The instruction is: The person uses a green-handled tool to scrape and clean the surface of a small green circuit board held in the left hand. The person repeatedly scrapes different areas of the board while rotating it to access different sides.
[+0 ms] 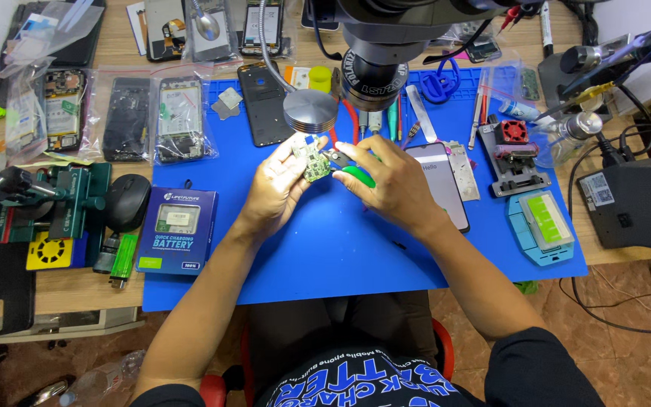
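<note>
Left hand (276, 185) pinches circuit board (312, 160); right hand (393, 181) — green-handled tool (356, 175).

Hands (333, 185) on green circuit board (312, 160)

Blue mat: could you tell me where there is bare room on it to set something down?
The blue mat lies bare along its near edge, between the battery box and the green-topped fixture, below the left hand and right hand. Its far edge, under the microscope, is crowded with tools.
</note>
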